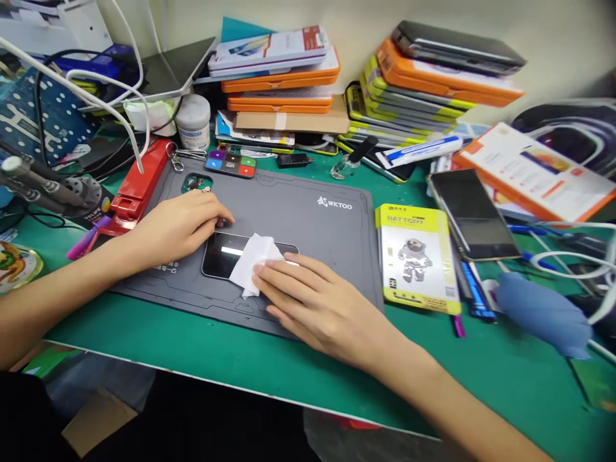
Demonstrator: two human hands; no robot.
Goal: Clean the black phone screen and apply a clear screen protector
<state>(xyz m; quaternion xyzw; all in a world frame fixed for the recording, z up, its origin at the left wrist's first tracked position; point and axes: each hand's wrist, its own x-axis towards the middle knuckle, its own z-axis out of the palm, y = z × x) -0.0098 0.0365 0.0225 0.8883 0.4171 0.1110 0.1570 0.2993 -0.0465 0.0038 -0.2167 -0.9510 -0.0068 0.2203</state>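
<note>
A smartphone (219, 253) lies screen up on a dark grey work mat (308, 192), its black glass catching a bright reflection. Over its middle and right part is a crumpled white tissue (255, 256). The fingers of my right hand (317, 298) hold the tissue against the screen and hide the phone's right end. My left hand (192, 218) rests on the mat by the phone's upper left corner, fingers loosely bent and nothing seen in them. Whether its thumb touches the phone's edge I cannot tell.
Right of the mat lies a yellow battery pack (416, 256), beside another phone (474, 212) and a blue air blower (543, 314). A red clamp-like tool (139, 179) stands left. Behind are a white jar (193, 122), stacked orange boxes (282, 82) and loose cables.
</note>
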